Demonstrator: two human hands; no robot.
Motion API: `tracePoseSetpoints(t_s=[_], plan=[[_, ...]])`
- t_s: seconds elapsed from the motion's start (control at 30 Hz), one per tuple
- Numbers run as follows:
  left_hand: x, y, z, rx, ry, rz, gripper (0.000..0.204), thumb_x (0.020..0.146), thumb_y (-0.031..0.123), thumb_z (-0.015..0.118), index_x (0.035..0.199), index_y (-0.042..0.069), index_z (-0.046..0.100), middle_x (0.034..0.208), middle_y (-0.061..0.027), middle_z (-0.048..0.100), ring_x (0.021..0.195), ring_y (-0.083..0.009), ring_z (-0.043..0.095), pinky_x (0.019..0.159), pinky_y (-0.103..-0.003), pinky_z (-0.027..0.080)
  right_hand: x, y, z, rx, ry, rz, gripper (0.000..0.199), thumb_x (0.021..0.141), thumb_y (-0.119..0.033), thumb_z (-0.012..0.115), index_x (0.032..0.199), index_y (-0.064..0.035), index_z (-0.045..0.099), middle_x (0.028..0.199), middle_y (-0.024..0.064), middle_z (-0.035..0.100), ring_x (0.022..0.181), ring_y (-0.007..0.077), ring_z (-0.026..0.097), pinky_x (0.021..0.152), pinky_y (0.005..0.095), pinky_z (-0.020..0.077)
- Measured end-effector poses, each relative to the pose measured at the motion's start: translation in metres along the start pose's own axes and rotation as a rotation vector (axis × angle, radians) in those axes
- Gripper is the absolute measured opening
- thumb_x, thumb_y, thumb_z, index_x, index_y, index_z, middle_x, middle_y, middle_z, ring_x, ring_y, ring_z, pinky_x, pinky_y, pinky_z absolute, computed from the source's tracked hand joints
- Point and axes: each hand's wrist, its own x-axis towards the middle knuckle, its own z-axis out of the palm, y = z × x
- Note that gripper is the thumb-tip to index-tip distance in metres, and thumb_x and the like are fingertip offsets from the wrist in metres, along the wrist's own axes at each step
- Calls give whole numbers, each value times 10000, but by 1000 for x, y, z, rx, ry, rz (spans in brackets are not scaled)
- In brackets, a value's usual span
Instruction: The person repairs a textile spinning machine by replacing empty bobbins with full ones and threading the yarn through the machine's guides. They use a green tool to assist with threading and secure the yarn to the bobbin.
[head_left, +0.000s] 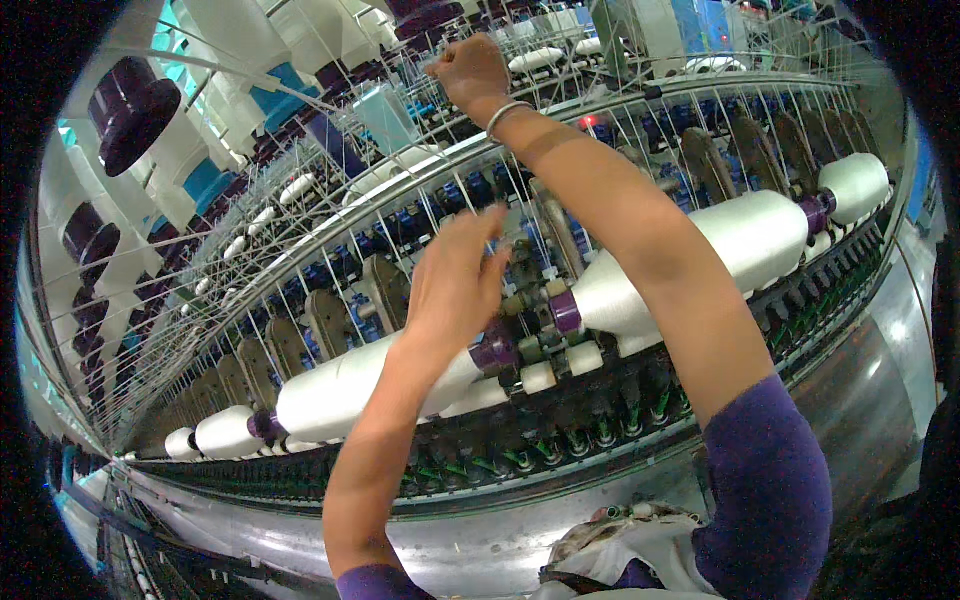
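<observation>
My right hand (474, 75) is raised high among the white strands above the machine's rail, its fingers closed. Whatever they pinch, if anything, is too small to make out. Lower down, my left hand (455, 285) hovers over the gap between two large white yarn packages, fingers stretched out and slightly blurred, apparently holding nothing. Below its wrist lies the left yarn package (340, 392), with a purple end (495, 350) close under the hand. The right yarn package (700, 258) passes behind my right forearm, and its purple end (566, 312) faces the gap.
White packages with dark purple holders (135, 112) hang at the upper left. A long metal rail (440, 165) crosses behind the hands, with brown upright guides (328, 318) below it. Dark spindles with green parts (520, 460) line the front, above a shiny metal surface (440, 540).
</observation>
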Motion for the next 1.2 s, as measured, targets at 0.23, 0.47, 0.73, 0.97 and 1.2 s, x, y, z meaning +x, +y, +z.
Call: tracePoseSetpoints(t_s=[0.23, 0.47, 0.73, 0.97, 1.2], plan=[[154, -97, 61, -1016, 356, -704, 411, 848, 88, 535, 1222, -75, 481, 863, -191, 646, 662, -297, 614, 635, -409, 492, -1, 13, -12, -34, -173, -38, 406, 624, -410, 823, 653, -34, 674, 653, 132, 663, 601, 266, 648, 617, 376, 523], [145, -132, 64, 166, 9, -251, 248, 757, 217, 720, 898, 16, 686, 882, -167, 633, 847, -352, 632, 743, -413, 504, 9, 34, 12, 206, -125, -33, 377, 651, -363, 815, 637, -39, 622, 664, 119, 611, 616, 245, 581, 627, 382, 480], [109, -91, 17, -511, 286, -299, 695, 903, 369, 584, 1398, -45, 324, 1387, -220, 411, 1254, -301, 435, 1048, -373, 346, -6, 1, -45, 349, -158, -482, 451, 701, -43, 730, 1128, -116, 605, 1134, 59, 583, 1079, 274, 556, 978, 415, 417], [106, -42, -43, -932, 417, -288, 657, 949, 495, 475, 1378, 5, 390, 1355, -125, 463, 1275, -212, 390, 1095, -335, 242, 30, -78, -106, 1279, -447, 157, 341, 819, -192, 719, 1035, -27, 511, 798, 63, 617, 803, 200, 632, 691, 337, 527], [102, -16, -60, -836, 440, -64, 640, 944, 434, 528, 1361, -34, 400, 1299, -150, 495, 1210, -218, 440, 1064, -336, 279, -1, -73, -111, 1068, -544, 72, 524, 710, -112, 729, 1159, -36, 471, 838, 78, 606, 727, 183, 603, 666, 320, 507]])
